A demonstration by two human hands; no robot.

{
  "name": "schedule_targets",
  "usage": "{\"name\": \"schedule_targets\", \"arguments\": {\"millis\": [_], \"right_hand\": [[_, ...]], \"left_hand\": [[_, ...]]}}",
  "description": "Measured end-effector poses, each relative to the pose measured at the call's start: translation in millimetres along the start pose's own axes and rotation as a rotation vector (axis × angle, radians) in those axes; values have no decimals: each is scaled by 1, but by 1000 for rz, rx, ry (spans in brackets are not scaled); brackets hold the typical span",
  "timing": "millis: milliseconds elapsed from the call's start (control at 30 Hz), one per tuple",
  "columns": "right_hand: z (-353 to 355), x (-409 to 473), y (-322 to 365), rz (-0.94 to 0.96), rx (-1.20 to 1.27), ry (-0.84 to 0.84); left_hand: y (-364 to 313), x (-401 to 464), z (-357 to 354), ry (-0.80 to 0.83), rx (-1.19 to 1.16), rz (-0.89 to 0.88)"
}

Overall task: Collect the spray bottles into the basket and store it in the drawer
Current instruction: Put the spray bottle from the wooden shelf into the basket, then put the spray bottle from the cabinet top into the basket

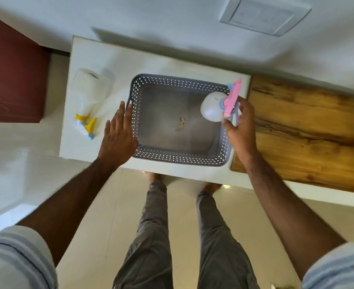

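A grey basket [178,119] sits on the white cabinet top [109,51], close to its front edge and towards its right end, where a wooden board [309,130] begins. The basket holds no bottle resting on its floor; only a small scrap [181,122] lies there.

The right hand [241,126] is closed around the pink trigger head of a white spray bottle [212,109], holding it tipped over the basket's right rim so that the round body hangs inside the basket's outline. Whether the bottle touches the basket wall cannot be told. The left hand [118,136] is open and empty, fingers spread flat, its fingertips at the basket's left rim, seemingly steadying it.

A second bottle [91,92], clear with a yellow trigger, lies on its side near the left edge of the top, its nozzle pointing towards the front, well apart from the basket.

The step in hand looks like the first bottle going in. Next, the right hand would need to lower and let go once the bottle rests inside. The left hand, already nearest, is well placed to reach across for the yellow-trigger bottle. No drawer is visible in this view, so storage lies further on.
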State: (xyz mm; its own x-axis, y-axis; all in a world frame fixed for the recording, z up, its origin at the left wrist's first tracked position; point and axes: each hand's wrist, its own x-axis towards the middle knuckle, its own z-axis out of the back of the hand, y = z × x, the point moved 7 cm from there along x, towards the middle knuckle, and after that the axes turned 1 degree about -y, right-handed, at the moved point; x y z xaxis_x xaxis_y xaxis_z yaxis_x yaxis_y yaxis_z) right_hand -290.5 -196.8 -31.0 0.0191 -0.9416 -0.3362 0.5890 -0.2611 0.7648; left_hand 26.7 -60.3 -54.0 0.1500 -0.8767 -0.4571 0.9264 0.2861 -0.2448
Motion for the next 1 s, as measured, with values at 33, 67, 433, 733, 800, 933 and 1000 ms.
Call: {"name": "schedule_targets", "arguments": {"millis": [33, 67, 433, 733, 800, 933, 1000], "right_hand": [[5, -17, -5, -63, 8, -102], [5, -37, -8, -119, -19, -184], [-223, -95, 130, 449, -373, 554], [-378, -61, 242, 1304, -1077, 497], [-393, -51, 235, 1349, -1226, 556], [-404, -40, 226, 1349, -1364, 663], [-407, -39, 228, 1375, -1365, 678]], "left_hand": [[1, -3, 2, -13, -8, -1], [3, -7, 5, -30, -24, 9], [121, -46, 13, -166, -170, 401], [194, -40, -42, 41, -189, 491], [193, -40, -46, 49, -140, 441], [194, -44, -47, 10, -141, 403], [195, -45, -45, -5, -172, 395]]}}
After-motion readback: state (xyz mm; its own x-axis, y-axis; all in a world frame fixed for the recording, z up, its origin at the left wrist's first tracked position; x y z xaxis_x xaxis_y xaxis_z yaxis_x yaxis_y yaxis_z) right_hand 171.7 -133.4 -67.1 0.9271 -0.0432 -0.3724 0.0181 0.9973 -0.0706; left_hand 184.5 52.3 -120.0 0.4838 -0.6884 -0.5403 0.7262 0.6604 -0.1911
